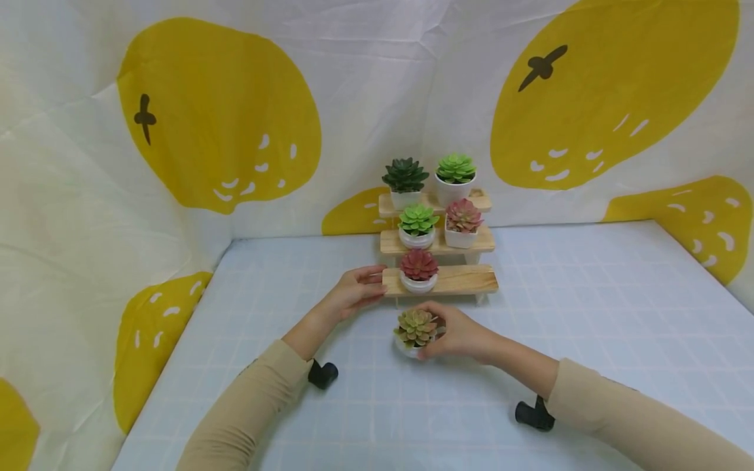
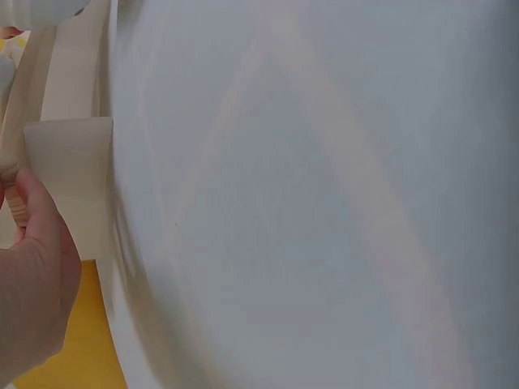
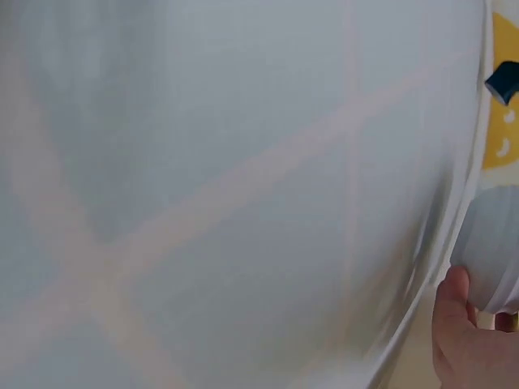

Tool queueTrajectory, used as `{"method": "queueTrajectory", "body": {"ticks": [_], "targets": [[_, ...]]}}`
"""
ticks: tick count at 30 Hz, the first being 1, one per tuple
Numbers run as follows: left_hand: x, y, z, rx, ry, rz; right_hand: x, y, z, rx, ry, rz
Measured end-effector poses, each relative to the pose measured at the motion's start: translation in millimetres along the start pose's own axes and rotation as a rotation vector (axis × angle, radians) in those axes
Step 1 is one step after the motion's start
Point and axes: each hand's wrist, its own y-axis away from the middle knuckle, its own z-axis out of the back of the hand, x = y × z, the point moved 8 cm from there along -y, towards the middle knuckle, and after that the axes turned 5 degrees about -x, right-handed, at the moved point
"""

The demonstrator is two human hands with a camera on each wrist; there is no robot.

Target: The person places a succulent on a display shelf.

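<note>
My right hand (image 1: 462, 335) holds a small potted succulent (image 1: 415, 328) with yellow-green leaves, in front of a tiered wooden plant stand (image 1: 465, 280). Its white pot (image 3: 491, 247) shows at the right edge of the right wrist view, with the thumb against it. At the stand's lowest step, my left hand (image 1: 357, 292) pinches the left end of the board; the left wrist view also shows the fingers (image 2: 36, 203) on it. On that step's left half sits a dark red succulent (image 1: 419, 267) in a white pot.
The middle step bears a bright green succulent (image 1: 417, 220) and a pink one (image 1: 463, 217). On the top step stand a dark green succulent (image 1: 404, 175) and a light green one (image 1: 455, 169). Behind the pale checked tabletop (image 1: 589, 314) hangs a fruit-print cloth (image 1: 400, 78).
</note>
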Motion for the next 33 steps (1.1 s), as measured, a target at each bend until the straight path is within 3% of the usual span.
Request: {"method": "queueTrajectory", "body": {"ticks": [14, 33], "targets": [[1.2, -1.5, 0.1, 0.005, 0.026, 0.0, 1, 18.3, 27, -0.043, -0.042, 0.004], [1.3, -2.8, 1.5, -0.004, 0.024, 0.014, 3, 27.5, 69, -0.157, -0.001, -0.026]]}}
